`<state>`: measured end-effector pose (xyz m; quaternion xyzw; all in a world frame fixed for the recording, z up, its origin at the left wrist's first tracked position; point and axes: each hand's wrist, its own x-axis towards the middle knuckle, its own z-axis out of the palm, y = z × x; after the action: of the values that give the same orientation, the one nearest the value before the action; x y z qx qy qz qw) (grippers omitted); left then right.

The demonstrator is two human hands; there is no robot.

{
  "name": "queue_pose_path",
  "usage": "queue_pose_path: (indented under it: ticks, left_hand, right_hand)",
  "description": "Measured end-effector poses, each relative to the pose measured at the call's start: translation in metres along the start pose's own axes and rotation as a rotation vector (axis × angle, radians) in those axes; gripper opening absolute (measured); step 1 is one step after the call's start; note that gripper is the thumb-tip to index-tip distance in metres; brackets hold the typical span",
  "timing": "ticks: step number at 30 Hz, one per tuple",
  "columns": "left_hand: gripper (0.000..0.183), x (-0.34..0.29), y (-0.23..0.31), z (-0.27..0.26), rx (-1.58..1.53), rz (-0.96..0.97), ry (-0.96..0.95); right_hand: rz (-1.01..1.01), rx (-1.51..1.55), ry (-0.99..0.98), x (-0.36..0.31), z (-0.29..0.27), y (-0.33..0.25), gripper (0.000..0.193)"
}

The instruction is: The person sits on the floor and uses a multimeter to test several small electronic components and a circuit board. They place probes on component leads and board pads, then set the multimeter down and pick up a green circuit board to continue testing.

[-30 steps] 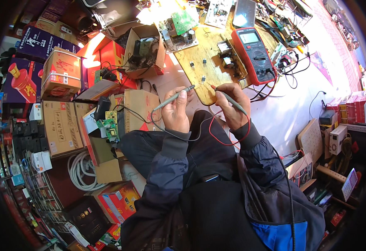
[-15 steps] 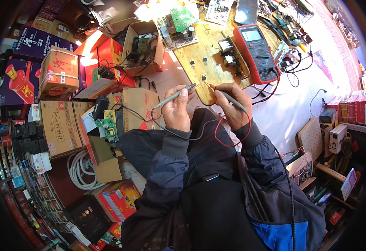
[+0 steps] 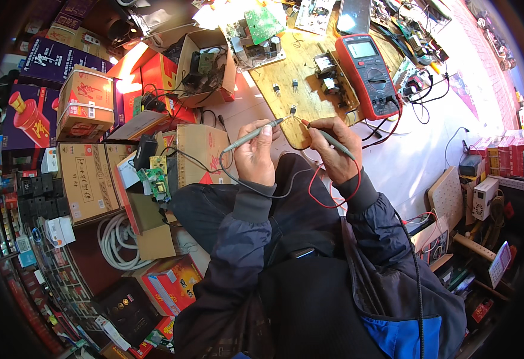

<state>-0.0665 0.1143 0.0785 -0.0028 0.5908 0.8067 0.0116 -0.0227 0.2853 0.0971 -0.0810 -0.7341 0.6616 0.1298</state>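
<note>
My left hand (image 3: pixel 256 160) is closed around a grey test probe (image 3: pixel 247 138) on a black lead. In my closed right hand (image 3: pixel 341 152) is a second grey test probe (image 3: pixel 337 143), its lead red. Both tips point inward at the legs of a small black three-legged transistor (image 3: pixel 293 110) near the front of a wooden board (image 3: pixel 310 45); whether they touch it is too small to tell. Two more such transistors, one on the left (image 3: pixel 277 90) and one beside it (image 3: pixel 295 85), lie farther back. A red multimeter (image 3: pixel 369 78) rests at the board's right side.
A circuit block with transformers (image 3: pixel 329 78) sits left of the multimeter. Circuit boards (image 3: pixel 262 27) and a phone (image 3: pixel 354 17) lie at the back. An open carton (image 3: pixel 217 96) of cables, more boxes (image 3: pixel 88 179) and a coiled white cable (image 3: pixel 115 248) crowd the left.
My left hand has shifted slightly right, bringing its probe tip a little closer to the transistor's legs. My right hand keeps nearly the same place.
</note>
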Motion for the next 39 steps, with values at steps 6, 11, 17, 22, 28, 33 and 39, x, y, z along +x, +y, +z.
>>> queue_pose_path:
  ticks: [6,11,17,22,28,33,39]
  left_hand:
    - [0.019,-0.0004,0.0014,0.0016,0.030,0.019,0.000]
    - [0.019,0.0000,0.0012,0.0013,0.040,0.026,-0.004]
    - [0.017,0.0009,-0.0004,0.0015,0.059,0.049,-0.004]
    - [0.016,-0.0004,0.0013,0.0028,0.071,0.051,-0.001]
    - [0.016,-0.0007,0.0022,0.0033,0.070,0.060,-0.006]
    - [0.017,-0.0006,0.0013,0.0028,0.073,0.058,0.000]
    - [0.017,-0.0008,0.0014,0.0028,0.085,0.055,0.003]
  right_hand:
    - [-0.021,-0.020,0.004,0.0004,0.0001,-0.0016,0.015]
    - [-0.028,-0.029,0.002,0.0003,-0.0006,-0.0030,0.014]
    - [-0.029,-0.033,-0.005,0.0008,-0.0008,-0.0041,0.015]
    - [-0.028,-0.031,0.008,0.0001,0.0001,-0.0037,0.014]
    - [-0.042,-0.046,0.019,0.0000,0.0008,-0.0043,0.015]
    - [-0.043,-0.076,0.006,0.0002,-0.0007,-0.0080,0.015]
    - [-0.026,-0.067,0.002,0.0000,-0.0007,-0.0086,0.016]
